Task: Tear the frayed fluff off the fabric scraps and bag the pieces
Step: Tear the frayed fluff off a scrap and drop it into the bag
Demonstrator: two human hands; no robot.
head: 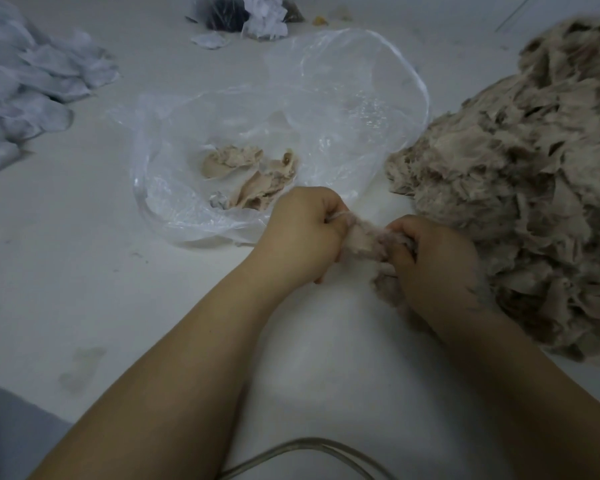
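A beige fluffy fabric scrap [362,237] is stretched between both hands just in front of the bag. My left hand [300,237] grips its left end with curled fingers, a thin strand showing at the fist. My right hand [433,258] grips the right end, with more fluff hanging below it. A clear plastic bag [326,98] lies open on the white table, holding several beige pieces [250,176]. A big heap of beige frayed scraps [527,174] rises at the right, close to my right hand.
A pile of pale grey-white fabric pieces [25,88] lies at the far left. Dark and white bagged scraps [246,12] sit at the back. A cable [309,445] loops at the bottom edge. The white table [84,254] shows bare at the left.
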